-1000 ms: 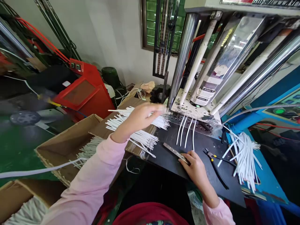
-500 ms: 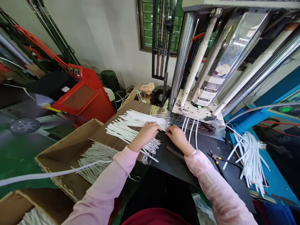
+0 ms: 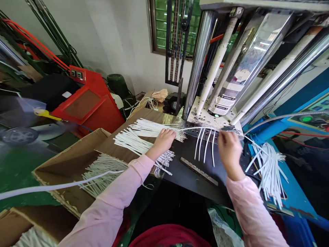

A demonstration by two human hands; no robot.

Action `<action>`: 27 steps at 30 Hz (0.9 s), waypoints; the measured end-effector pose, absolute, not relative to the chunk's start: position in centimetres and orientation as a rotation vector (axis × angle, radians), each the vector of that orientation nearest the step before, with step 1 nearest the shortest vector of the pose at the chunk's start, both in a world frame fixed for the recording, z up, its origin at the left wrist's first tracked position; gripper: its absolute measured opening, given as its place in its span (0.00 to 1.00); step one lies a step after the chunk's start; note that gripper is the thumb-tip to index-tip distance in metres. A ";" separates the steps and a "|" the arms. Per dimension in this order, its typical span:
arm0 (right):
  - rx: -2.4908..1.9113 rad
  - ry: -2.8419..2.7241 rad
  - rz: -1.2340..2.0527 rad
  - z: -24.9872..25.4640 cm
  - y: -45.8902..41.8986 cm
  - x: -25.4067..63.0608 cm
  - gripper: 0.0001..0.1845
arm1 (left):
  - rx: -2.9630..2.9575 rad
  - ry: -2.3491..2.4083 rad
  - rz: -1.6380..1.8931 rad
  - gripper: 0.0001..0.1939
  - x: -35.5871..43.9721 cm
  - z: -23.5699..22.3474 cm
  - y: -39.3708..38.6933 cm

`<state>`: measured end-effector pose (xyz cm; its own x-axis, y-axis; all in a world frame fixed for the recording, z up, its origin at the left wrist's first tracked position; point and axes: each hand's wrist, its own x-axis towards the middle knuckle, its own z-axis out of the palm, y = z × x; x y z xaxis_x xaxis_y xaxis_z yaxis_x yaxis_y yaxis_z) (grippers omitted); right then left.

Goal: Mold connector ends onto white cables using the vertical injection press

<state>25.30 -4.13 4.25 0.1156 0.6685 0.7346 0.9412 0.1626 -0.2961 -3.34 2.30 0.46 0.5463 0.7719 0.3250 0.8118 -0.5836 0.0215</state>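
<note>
A white cable (image 3: pixel 199 128) stretches from my left hand (image 3: pixel 166 139) across to my right hand (image 3: pixel 230 145), and its far part shows beyond the right hand. My left fingers are closed on it beside a fanned pile of white cables (image 3: pixel 146 127). My right hand is closed around the cable and slightly blurred. Several white cable ends (image 3: pixel 206 151) hang out of the press's perforated base between my hands. A narrow notched metal bar (image 3: pixel 199 171) lies on the black worktop (image 3: pixel 185 183). Another row of cables (image 3: pixel 132 144) with metal-tipped ends lies nearer me.
The press's white plate (image 3: pixel 200 106) and steel columns (image 3: pixel 200 61) rise ahead. A bundle of white cables (image 3: pixel 272 171) lies at right. Left are a cardboard box (image 3: pixel 66 154) with cables, a red machine (image 3: pixel 95 103) and a fan (image 3: pixel 20 135).
My right hand has moved right and up from beside the left hand, and the cable now spans between them. The notched bar is now uncovered. My left hand has barely shifted.
</note>
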 end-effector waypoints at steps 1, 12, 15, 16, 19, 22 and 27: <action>-1.540 -1.494 -0.389 4.9 -5.2 26.4 0.13 | -2.629 -1.375 -0.571 0.11 -3.4 1.2 2.2; -1.571 -1.562 0.443 0.6 -15.6 24.8 0.07 | -2.110 -0.749 -1.865 0.21 -5.3 14.1 -8.5; -1.644 -1.625 0.578 -0.8 -15.9 23.6 0.08 | -2.126 -0.725 -1.854 0.21 -4.8 12.5 -9.1; -1.661 -1.619 0.600 -1.0 -15.9 23.3 0.08 | -2.146 -0.750 -1.850 0.18 -4.3 11.3 -8.8; -1.683 -1.600 0.627 -1.3 -15.5 22.7 0.07 | -2.383 -0.939 -1.852 0.08 -2.2 6.9 -7.5; -1.673 -1.613 0.645 -1.3 -15.1 22.4 0.07 | -2.869 -1.179 -1.815 0.05 0.2 2.6 -6.7; -1.658 -1.688 0.590 -1.4 -14.8 22.5 0.09 | -3.290 -1.439 -1.564 0.06 2.5 -1.6 -6.6</action>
<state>22.53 -14.80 -1.40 0.0524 0.9861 0.1577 0.6731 0.0818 -0.7350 2.46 -6.64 -1.60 0.4951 0.8085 0.3181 0.2495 -0.4830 0.8393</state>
